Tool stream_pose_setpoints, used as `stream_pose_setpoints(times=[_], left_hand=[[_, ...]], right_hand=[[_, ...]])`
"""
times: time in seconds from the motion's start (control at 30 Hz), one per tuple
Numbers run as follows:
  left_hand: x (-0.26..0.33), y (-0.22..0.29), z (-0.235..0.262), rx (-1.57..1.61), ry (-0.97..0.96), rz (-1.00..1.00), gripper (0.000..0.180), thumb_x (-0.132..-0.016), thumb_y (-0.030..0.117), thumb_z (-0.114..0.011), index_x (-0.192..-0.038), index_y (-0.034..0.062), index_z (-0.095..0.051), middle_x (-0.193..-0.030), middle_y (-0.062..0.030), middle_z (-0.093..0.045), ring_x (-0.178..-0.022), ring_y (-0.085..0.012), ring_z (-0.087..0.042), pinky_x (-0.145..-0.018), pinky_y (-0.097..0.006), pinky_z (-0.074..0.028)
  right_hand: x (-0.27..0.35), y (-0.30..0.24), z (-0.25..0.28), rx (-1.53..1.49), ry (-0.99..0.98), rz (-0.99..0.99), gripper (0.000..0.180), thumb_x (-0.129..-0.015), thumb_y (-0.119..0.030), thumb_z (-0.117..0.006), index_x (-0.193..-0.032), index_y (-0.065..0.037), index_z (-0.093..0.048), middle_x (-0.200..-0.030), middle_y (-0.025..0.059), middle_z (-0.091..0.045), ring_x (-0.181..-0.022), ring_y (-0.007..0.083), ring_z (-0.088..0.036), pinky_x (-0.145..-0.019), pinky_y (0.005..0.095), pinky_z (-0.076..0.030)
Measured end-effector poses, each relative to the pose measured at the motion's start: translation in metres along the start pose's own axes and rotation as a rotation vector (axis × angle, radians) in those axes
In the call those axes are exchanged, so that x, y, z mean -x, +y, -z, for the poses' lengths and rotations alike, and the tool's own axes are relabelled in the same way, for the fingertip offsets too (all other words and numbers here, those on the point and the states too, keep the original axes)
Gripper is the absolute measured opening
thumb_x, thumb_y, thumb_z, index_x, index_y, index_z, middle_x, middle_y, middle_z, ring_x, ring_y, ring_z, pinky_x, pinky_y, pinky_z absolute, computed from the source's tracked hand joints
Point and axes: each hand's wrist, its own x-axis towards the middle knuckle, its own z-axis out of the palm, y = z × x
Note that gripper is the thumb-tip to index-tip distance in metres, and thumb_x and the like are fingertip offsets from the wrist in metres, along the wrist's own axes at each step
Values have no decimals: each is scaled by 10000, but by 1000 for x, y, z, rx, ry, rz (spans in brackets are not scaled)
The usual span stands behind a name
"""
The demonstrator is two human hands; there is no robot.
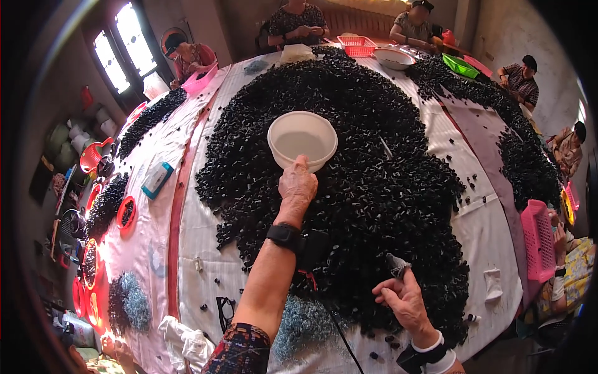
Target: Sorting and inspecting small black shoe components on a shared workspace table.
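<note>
My left hand (298,187) reaches over the middle of a broad heap of small black pieces (367,218). Its fingers close on the near rim of a round white plastic bowl (303,138), which sits on the heap; nothing shows inside it. Lower right, my right hand (405,304) hovers over the heap's near edge with its fingers apart and loosely bent. A grey cover, seemingly cloth, (397,266) sits on one raised fingertip. By my left forearm lies a tangle of blue-grey scraps (305,327).
Black-framed glasses (225,311) and a white cloth (187,343) lie near left on the cloth-covered table (205,249). A blue pack (157,181) is farther left. A pink basket (539,240) stands at the right edge. Several people sit around the table with baskets.
</note>
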Motion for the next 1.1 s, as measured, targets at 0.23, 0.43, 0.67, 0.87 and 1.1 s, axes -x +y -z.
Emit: stream_pose_setpoints(times=[0.23, 0.43, 0.67, 0.87, 1.1], left_hand=[[17, -10, 14, 173, 326, -149, 178, -814, 177, -651, -939, 77, -574, -836, -173, -646, -794, -353, -639, -669, -443, -501], [118, -26, 80, 542, 313, -265, 166, -852, 163, -682, -896, 37, -582, -622, 12, -555, -587, -43, -477, -547, -222, -392], [270, -77, 175, 709, 50, -59, 180, -826, 155, -697, -924, 45, -593, -626, 25, -542, -565, -39, -465, -509, -225, -380], [377, -140, 214, 608, 147, 88, 159, -821, 122, -685, -918, 33, -595, -676, 25, -555, -604, -26, -475, -530, -197, -382], [445, -203, 220, 749, 220, 173, 183, -843, 170, -698, -918, 51, -580, -670, 39, -553, -538, -14, -459, -466, -169, -371]], right_hand=[[7, 12, 5, 2, 0, -20, 560, -878, 15, -516, -1381, 1, -271, -909, 105, -626, -816, 129, -618, -733, 254, -529], [37, 4, -6, -39, -22, 125, 573, -883, 16, -508, -1397, -7, -257, -889, 70, -607, -781, 90, -585, -693, 221, -502], [80, -6, -57, 122, -190, 452, 564, -867, 15, -506, -1387, -13, -290, -867, 63, -617, -702, 76, -563, -632, 218, -477], [110, 37, -104, 256, -362, 355, 573, -830, -4, -525, -1371, -57, -342, -871, 60, -631, -691, 85, -592, -580, 227, -481], [126, 57, -148, 514, -407, 423, 620, -816, -55, -531, -1393, -55, -302, -902, 115, -633, -674, 170, -625, -602, 298, -511]])
